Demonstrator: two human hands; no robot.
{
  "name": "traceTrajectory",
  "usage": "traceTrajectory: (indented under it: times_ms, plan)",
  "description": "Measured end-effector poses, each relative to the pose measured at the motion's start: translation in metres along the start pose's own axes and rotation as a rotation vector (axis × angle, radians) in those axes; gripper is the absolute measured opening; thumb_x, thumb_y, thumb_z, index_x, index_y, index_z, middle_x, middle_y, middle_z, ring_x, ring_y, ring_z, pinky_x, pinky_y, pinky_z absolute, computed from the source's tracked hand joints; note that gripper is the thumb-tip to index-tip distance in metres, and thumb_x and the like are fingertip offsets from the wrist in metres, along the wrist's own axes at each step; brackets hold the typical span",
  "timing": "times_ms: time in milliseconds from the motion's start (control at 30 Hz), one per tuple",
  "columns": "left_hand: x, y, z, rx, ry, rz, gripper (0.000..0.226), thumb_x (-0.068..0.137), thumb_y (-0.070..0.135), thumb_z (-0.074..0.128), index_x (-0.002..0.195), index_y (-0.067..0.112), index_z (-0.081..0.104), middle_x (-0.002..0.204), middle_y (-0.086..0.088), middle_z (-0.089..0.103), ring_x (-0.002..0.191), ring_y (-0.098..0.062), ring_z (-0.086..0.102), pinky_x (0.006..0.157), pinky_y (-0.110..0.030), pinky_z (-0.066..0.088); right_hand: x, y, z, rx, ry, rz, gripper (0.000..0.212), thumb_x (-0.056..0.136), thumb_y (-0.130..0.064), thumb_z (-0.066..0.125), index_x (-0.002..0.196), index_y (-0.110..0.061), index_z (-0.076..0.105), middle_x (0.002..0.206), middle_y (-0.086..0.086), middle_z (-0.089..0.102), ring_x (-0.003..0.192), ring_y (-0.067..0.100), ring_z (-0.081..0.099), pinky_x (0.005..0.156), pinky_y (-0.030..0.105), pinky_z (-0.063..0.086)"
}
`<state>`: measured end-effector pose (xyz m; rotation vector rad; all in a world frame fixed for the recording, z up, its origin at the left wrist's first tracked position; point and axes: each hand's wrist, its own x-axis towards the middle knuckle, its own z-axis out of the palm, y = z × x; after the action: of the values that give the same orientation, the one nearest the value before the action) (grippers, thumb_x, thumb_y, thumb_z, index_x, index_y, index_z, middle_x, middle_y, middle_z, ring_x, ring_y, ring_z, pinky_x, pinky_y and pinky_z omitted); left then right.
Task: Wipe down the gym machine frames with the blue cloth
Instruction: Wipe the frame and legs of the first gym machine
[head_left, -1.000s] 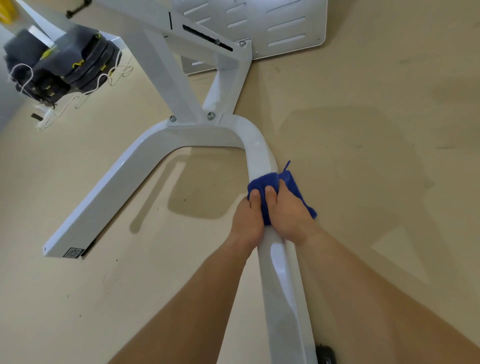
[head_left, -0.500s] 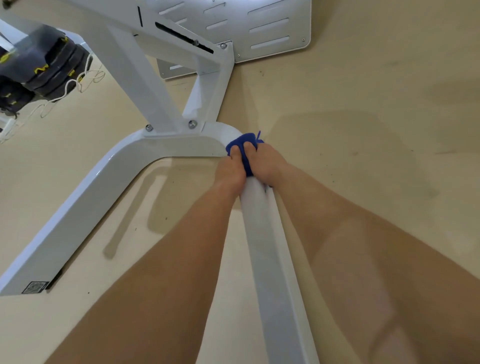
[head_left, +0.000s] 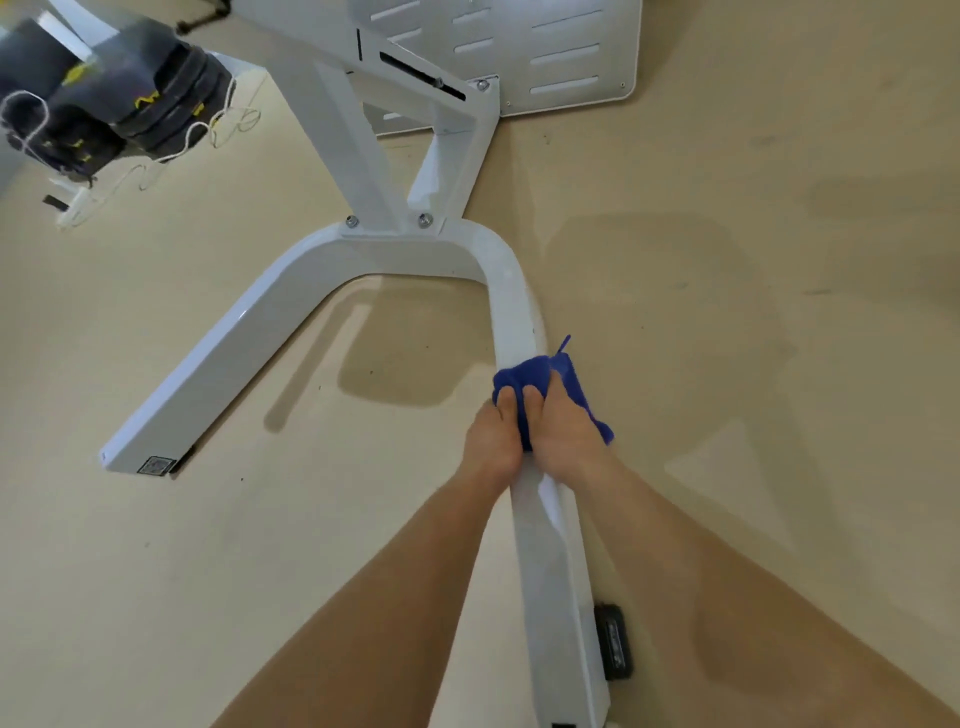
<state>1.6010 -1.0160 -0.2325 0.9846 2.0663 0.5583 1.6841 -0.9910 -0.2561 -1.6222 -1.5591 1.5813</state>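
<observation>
A white U-shaped base frame (head_left: 291, 291) of a gym machine lies on the floor, its right leg running toward me. The blue cloth (head_left: 524, 371) is wrapped over that right leg just below the bend. My left hand (head_left: 491, 441) grips the cloth and leg from the left side. My right hand (head_left: 563, 434) grips them from the right, thumbs side by side on top. A loose corner of the cloth hangs off the right side of the leg.
White uprights (head_left: 358, 156) bolt onto the middle of the base. A white slotted footplate (head_left: 571, 52) lies on the floor behind. Stacked dark weight plates (head_left: 130, 104) with white string hang at the upper left. A black rubber foot (head_left: 615, 642) sticks out beside the near leg end.
Both hands slid the cloth up the leg to the bend, then pulled it back down toward me to the straight part below the bend.
</observation>
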Motion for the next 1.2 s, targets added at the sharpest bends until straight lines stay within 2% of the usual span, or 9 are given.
traceTrajectory:
  times_ms: [133,267,367,533,700,867,1033,1167,1200]
  plan:
    - [-0.081,-0.040,0.007,0.053,-0.067,-0.111,0.048,0.107,0.041,0.024,0.104,0.011,0.060,0.099,-0.003,0.066,0.090,-0.019,0.061,0.076,-0.029,0.043,-0.088,0.030,0.008,0.001,-0.049,0.078,0.053,0.104,-0.036,0.035,0.150,-0.012,0.026,0.138,0.018,0.052,0.121,0.035,0.054,0.099,0.044,0.046]
    - [-0.130,-0.054,0.001,0.232,-0.210,-0.210,0.045,0.107,0.040,0.024,0.096,0.011,0.056,0.095,-0.004,0.061,0.083,-0.018,0.056,0.072,-0.027,0.039,-0.148,0.042,0.010,0.004,-0.149,0.237,0.054,0.106,-0.037,0.033,0.154,-0.019,0.019,0.122,0.011,0.061,0.098,0.023,0.061,0.078,0.032,0.047]
    - [-0.133,-0.050,-0.003,0.243,-0.227,-0.248,0.043,0.108,0.035,0.026,0.104,0.005,0.058,0.107,-0.012,0.064,0.089,-0.023,0.057,0.077,-0.028,0.040,-0.152,0.041,0.009,-0.045,-0.191,0.267,0.050,0.107,-0.033,0.033,0.152,-0.014,0.025,0.114,0.010,0.064,0.091,0.020,0.062,0.077,0.033,0.049]
    - [-0.116,-0.032,-0.002,0.256,-0.150,-0.247,0.041,0.108,0.033,0.028,0.107,0.006,0.058,0.112,-0.012,0.064,0.084,-0.018,0.053,0.073,-0.026,0.037,-0.128,0.035,0.009,-0.019,-0.107,0.287,0.035,0.107,-0.035,0.033,0.124,-0.011,0.050,0.100,0.009,0.066,0.089,0.023,0.063,0.084,0.040,0.051]
    - [-0.083,-0.012,-0.005,0.265,-0.086,-0.228,0.037,0.107,0.034,0.029,0.101,0.008,0.056,0.096,-0.006,0.057,0.079,-0.017,0.050,0.072,-0.026,0.036,-0.088,0.023,0.009,-0.010,-0.065,0.267,0.035,0.107,-0.033,0.031,0.116,-0.010,0.055,0.098,0.011,0.064,0.087,0.025,0.061,0.079,0.037,0.047]
    - [-0.035,0.007,-0.007,0.167,0.009,-0.191,0.038,0.107,0.034,0.028,0.097,0.010,0.055,0.091,-0.002,0.056,0.078,-0.018,0.052,0.065,-0.026,0.036,-0.026,0.005,-0.005,-0.033,-0.064,0.174,0.036,0.106,-0.038,0.030,0.120,-0.013,0.052,0.103,0.006,0.060,0.092,0.025,0.058,0.084,0.038,0.045]
    - [0.024,0.028,-0.007,0.111,0.070,-0.163,0.046,0.107,0.036,0.027,0.107,0.004,0.061,0.105,-0.010,0.064,0.088,-0.024,0.057,0.077,-0.031,0.041,0.035,-0.015,-0.015,-0.127,-0.022,0.001,0.038,0.106,-0.036,0.031,0.128,-0.008,0.047,0.103,0.010,0.060,0.088,0.027,0.057,0.076,0.036,0.042]
    - [0.067,0.044,-0.009,0.063,0.098,-0.139,0.046,0.108,0.032,0.027,0.105,0.001,0.061,0.110,-0.018,0.065,0.096,-0.032,0.060,0.079,-0.032,0.042,0.087,-0.027,-0.021,-0.233,-0.056,-0.062,0.043,0.107,-0.030,0.029,0.141,-0.007,0.038,0.123,0.016,0.057,0.093,0.028,0.059,0.074,0.034,0.039]
    - [0.077,0.049,-0.010,0.050,0.101,-0.140,0.047,0.108,0.031,0.027,0.106,0.000,0.061,0.111,-0.019,0.065,0.099,-0.033,0.061,0.081,-0.033,0.042,0.100,-0.029,-0.022,-0.202,-0.066,-0.050,0.046,0.107,-0.033,0.028,0.144,-0.007,0.036,0.121,0.015,0.059,0.089,0.026,0.057,0.073,0.032,0.038]
